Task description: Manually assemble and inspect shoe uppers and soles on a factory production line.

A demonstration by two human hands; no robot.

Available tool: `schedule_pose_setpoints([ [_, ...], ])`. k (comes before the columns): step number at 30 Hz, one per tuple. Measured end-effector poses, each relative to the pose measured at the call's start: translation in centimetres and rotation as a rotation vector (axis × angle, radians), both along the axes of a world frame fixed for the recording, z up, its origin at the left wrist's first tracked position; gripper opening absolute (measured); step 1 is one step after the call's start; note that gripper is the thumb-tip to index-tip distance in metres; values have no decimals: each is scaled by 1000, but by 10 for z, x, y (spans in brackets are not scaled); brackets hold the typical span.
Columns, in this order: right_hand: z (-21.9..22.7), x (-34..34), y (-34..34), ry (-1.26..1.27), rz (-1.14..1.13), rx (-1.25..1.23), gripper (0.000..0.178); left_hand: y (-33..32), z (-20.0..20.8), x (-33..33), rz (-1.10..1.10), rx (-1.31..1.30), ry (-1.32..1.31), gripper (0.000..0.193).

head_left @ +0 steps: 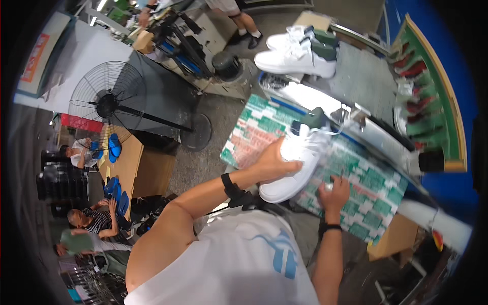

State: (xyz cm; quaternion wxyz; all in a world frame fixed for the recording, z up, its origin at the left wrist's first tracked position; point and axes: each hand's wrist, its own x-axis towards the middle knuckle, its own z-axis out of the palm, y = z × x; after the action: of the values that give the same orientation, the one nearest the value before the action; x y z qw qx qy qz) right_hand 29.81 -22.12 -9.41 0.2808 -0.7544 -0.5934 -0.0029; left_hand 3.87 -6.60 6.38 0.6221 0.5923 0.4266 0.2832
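Observation:
My left hand [277, 162] is wrapped round a white sneaker [297, 175], its thumb across the upper. The shoe is held at a slant, its toe toward me, and its tongue end shows dark green. White laces stand loose near its collar. Right of the shoe, my right hand [336, 195] is closed, apart from the sneaker. Something small and pale shows at its fingers, too blurred to name. Beneath both hands lies a board covered in a green, white and red printed pattern [366, 188].
More white sneakers [295, 58] stand on a grey conveyor belt [363, 66] ahead. A green rack of shoes [432, 101] runs along the right. To the left are a standing fan [107, 104] and a table [124, 162] with blue slippers, people beside it. A cardboard box [394, 239] sits lower right.

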Motion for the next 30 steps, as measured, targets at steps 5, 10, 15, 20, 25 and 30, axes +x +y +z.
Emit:
schedule_pose_setpoints([
  [5, 5, -4, 17, 13, 18, 80, 41, -48, -56, -31, 102, 318, 301, 82],
  [10, 35, -32, -10, 559, -194, -28, 63, -35, -69, -63, 21, 123, 237, 66],
  [15, 98, -105, -47, 667, -88, -103, 73, -34, -44, -66, 55, 410, 249, 55],
  [20, 137, -141, -33, 705, 104, -62, 77, -24, -57, -63, 51, 732, 349, 47],
  [25, 145, -146, -28, 912, 101, -123, 74, -26, -61, -62, 70, 557, 209, 41],
  [30, 150, -150, -25, 895, 111, -127, 74, -26, -53, -57, 97, 680, 131, 32],
])
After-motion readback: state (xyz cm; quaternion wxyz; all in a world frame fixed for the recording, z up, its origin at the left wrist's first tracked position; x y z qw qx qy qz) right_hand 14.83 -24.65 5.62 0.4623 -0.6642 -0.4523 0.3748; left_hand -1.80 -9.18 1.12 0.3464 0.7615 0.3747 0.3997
